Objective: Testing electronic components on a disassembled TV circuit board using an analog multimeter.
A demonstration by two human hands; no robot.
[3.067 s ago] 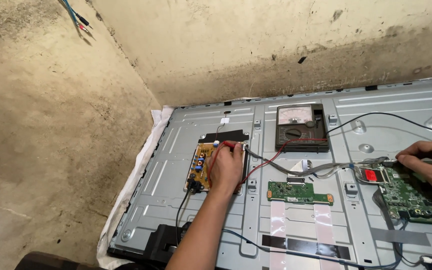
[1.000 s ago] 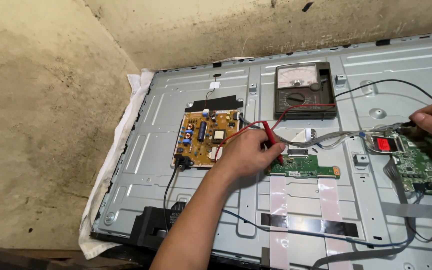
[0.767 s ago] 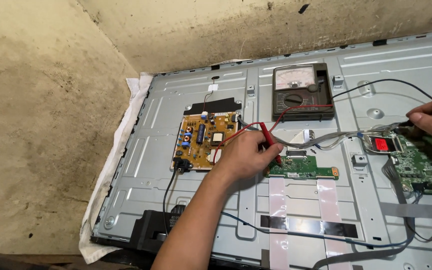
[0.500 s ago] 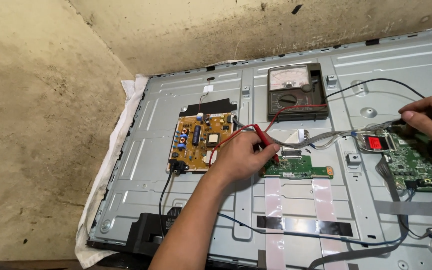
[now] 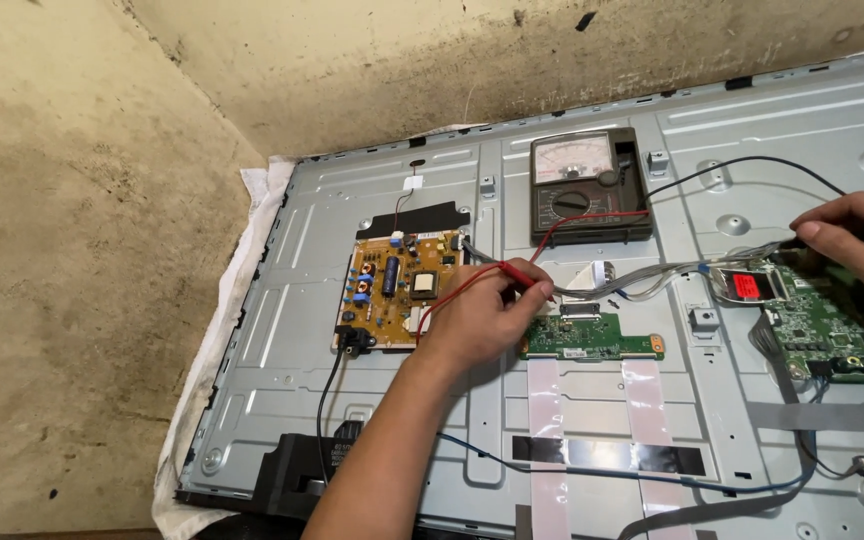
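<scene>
Metal back panel [image 5: 592, 420] of flat screen lies on floor, boards exposed. Step in hand, I judge: probing circuits against analog meter [image 5: 589, 186]. My left hand [image 5: 482, 315], grip clamped on red probe [image 5: 525, 277], between yellow power board [image 5: 397, 290] and small green board [image 5: 592, 336]. My right hand [image 5: 852, 240], grip pinched on black probe, tip hidden, over main board [image 5: 832, 330]. Next calls for steady tips and glance at needle.

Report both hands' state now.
Left hand: closed on the red test probe.
Right hand: fingers pinched on a dark probe, mostly hidden.
</scene>
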